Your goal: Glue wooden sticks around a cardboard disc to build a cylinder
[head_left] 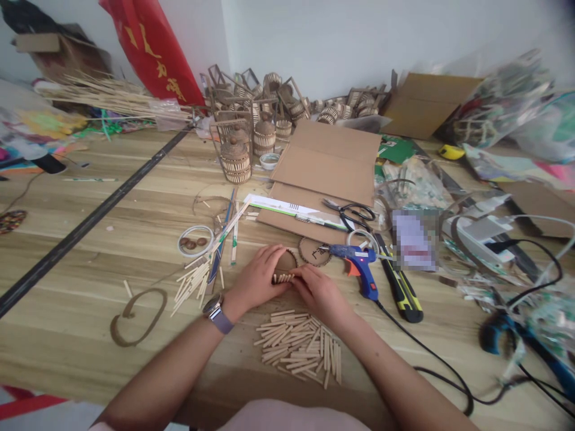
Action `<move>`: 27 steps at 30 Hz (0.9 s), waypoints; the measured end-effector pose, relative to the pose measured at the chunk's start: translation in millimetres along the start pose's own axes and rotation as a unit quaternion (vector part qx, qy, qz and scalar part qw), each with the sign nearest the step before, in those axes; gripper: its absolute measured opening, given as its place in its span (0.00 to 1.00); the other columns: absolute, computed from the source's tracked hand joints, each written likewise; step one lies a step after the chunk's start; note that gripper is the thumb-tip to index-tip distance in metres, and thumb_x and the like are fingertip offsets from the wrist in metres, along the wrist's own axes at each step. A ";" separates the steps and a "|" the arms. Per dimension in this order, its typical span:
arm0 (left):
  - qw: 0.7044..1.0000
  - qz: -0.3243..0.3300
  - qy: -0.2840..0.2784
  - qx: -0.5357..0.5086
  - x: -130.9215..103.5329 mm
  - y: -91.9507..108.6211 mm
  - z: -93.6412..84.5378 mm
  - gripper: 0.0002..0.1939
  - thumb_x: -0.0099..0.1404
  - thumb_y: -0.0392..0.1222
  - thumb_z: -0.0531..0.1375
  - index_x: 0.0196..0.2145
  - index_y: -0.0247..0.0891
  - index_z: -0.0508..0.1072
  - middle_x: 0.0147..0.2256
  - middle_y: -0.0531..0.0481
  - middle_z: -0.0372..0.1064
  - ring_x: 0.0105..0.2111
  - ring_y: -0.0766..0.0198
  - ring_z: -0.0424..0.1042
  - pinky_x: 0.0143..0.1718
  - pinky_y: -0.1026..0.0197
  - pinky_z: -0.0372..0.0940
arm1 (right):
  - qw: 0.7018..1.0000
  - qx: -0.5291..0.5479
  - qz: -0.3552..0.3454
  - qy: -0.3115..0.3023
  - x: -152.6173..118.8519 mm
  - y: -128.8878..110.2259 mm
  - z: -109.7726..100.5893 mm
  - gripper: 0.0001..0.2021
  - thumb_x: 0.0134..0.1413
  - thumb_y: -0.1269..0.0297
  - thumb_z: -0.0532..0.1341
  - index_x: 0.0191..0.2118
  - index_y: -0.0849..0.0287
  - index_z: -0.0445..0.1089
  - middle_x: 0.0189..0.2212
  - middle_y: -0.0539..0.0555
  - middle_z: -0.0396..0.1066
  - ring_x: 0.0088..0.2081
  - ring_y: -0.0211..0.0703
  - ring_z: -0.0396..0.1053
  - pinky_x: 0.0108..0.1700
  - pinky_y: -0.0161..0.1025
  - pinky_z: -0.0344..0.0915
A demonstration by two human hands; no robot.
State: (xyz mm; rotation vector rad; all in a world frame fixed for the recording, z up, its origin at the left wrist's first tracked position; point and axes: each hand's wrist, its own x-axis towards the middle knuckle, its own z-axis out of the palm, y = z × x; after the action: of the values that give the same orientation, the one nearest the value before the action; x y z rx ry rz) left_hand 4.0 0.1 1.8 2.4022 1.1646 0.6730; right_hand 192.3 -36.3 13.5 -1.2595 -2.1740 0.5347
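Observation:
My left hand (257, 276), with a watch on its wrist, is closed around the side of a round cardboard piece (287, 260). Several short wooden sticks (283, 278) stand in a row along its near rim. At the right end of that row, my right hand (322, 293) pinches with thumb and forefinger at a small stick, mostly hidden by the fingertips. Just beyond lies another cardboard disc (314, 251) with marks on it. A blue glue gun (363, 269) rests to the right, its nozzle over this disc. Below my hands spreads a pile of short sticks (299, 347).
Scissors (353, 212), a yellow-black utility knife (404, 293) and the glue gun's cord lie right. Left are thin sticks (195, 281), a tape roll (196, 240) holding brown beads, and a brown strip coil (135, 317). Cardboard sheets (327, 158) and small stick baskets (236, 158) stand behind.

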 end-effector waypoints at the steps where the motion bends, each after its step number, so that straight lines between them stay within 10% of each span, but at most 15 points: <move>1: 1.000 0.000 0.001 -0.001 -0.2 -0.1 0.1 0.33 0.61 0.41 0.64 0.61 0.34 0.57 0.59 0.33 0.61 0.61 0.46 0.59 0.62 0.40 0.57 | 1.000 -0.005 0.000 0.004 -0.8 -0.7 -1.0 0.10 0.63 0.72 0.53 0.45 0.59 0.69 0.35 0.58 0.73 0.36 0.47 0.73 0.39 0.42 0.70; 9: 1.000 -0.012 -0.002 -0.004 -2.0 -0.7 -1.0 0.41 0.58 0.42 0.67 0.63 0.36 0.53 0.62 0.33 0.57 0.63 0.44 0.56 0.63 0.39 0.56 | 0.993 -0.054 0.058 0.085 -18.8 -0.7 -47.7 0.09 0.62 0.63 0.54 0.37 0.57 0.71 0.30 0.56 0.72 0.30 0.45 0.70 0.34 0.40 0.67; 13: 1.000 -0.025 0.000 -0.010 -1.6 -0.4 -0.1 0.45 0.56 0.44 0.69 0.64 0.36 0.50 0.63 0.32 0.55 0.64 0.44 0.56 0.63 0.38 0.56 | 0.956 -0.119 0.209 0.166 -37.4 21.5 -81.7 0.12 0.58 0.55 0.56 0.30 0.55 0.70 0.26 0.55 0.71 0.29 0.47 0.69 0.33 0.42 0.65; 20: 1.000 -0.028 0.008 -0.001 -0.8 0.8 0.5 0.43 0.57 0.41 0.67 0.64 0.35 0.51 0.61 0.32 0.59 0.62 0.43 0.59 0.61 0.38 0.58 | 0.922 -0.019 0.387 -0.010 -49.9 55.5 -98.7 0.20 0.48 0.45 0.61 0.36 0.57 0.75 0.28 0.55 0.77 0.28 0.50 0.71 0.31 0.43 0.64; 27: 1.000 -0.027 0.011 -0.009 -1.9 -0.3 0.1 0.43 0.57 0.40 0.66 0.65 0.38 0.49 0.60 0.34 0.60 0.61 0.44 0.59 0.61 0.39 0.58 | 0.879 0.295 0.376 0.009 -51.9 41.6 -97.5 0.22 0.43 0.43 0.67 0.35 0.57 0.69 0.30 0.53 0.72 0.31 0.44 0.69 0.34 0.41 0.66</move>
State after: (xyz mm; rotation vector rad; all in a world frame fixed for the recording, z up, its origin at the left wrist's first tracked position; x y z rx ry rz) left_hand 2.9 -1.2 1.0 2.3464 1.2213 0.6904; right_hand 303.1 -56.3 49.0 -1.6736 -1.2495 1.3593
